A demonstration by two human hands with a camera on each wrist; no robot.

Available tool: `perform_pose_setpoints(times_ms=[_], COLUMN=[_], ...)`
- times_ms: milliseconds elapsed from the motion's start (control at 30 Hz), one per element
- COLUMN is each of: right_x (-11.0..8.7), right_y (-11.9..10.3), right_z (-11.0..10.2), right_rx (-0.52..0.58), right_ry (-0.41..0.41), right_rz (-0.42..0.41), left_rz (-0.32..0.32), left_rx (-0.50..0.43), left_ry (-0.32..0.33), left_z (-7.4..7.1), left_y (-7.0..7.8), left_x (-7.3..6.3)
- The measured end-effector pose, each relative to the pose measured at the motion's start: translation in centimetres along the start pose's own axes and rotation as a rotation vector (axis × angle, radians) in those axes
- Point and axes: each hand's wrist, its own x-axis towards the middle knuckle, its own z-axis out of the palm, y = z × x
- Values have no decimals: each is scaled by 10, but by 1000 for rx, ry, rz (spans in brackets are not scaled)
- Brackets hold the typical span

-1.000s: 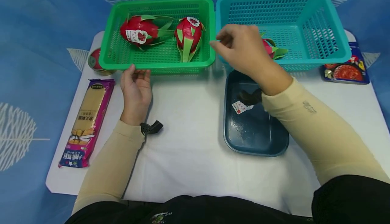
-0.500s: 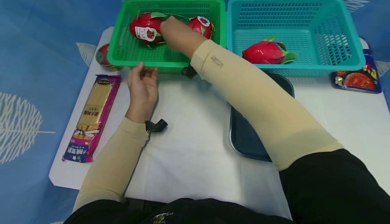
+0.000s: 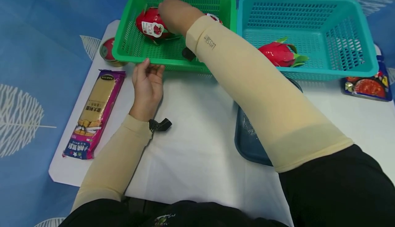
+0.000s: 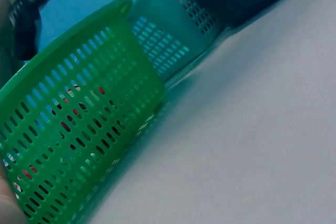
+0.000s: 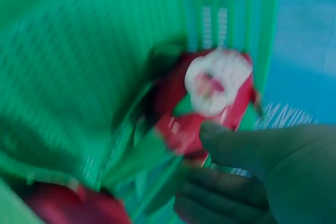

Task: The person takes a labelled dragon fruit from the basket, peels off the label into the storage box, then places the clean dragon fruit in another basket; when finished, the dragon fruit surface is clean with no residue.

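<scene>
Inside the green basket [image 3: 179, 62] lies a red dragon fruit [image 3: 151, 26] with a white label. My right hand [image 3: 179, 14] is over its leafy end. In the right wrist view, my thumb overlaps the blurred dragon fruit [image 5: 173, 95], and the loosely bent fingers sit below with a gap to the thumb. A second dragon fruit [image 3: 215, 16] in the same basket is mostly hidden behind the right forearm. Palm up, my left hand [image 3: 148, 90] holds the basket's front rim, with the thumb at the rim and the fingers tucked under it.
A teal basket [image 3: 348, 72] with one dragon fruit [image 3: 279, 54] stands to the right, close beside the green one. Partly under the right forearm is a dark blue bin [image 3: 251, 144]. A pasta pack [image 3: 94, 114] and a can [image 3: 108, 50] lie left, a sauce pouch [image 3: 368, 87] right.
My right hand has moved from above the teal basket's left end leftward into the green basket, then farther back over the left dragon fruit. The left hand has kept its place at the rim.
</scene>
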Motion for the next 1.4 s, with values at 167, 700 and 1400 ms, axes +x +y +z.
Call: perform_pose_setpoints(times_ms=[167,700,1400], right_x=[3,31,34], right_y=[16,32,33], right_z=[10,43,46], right_rx=[-30,-46,-173], right_ry=[41,63,23], right_rz=[5,101,56], left_rz=[-17,-46,-46], left_rx=[-31,4,-1], left_ry=[46,13,45], left_z=[-1,0,4], left_y=[-4,-10,-8], left_x=[-1,-9,-9])
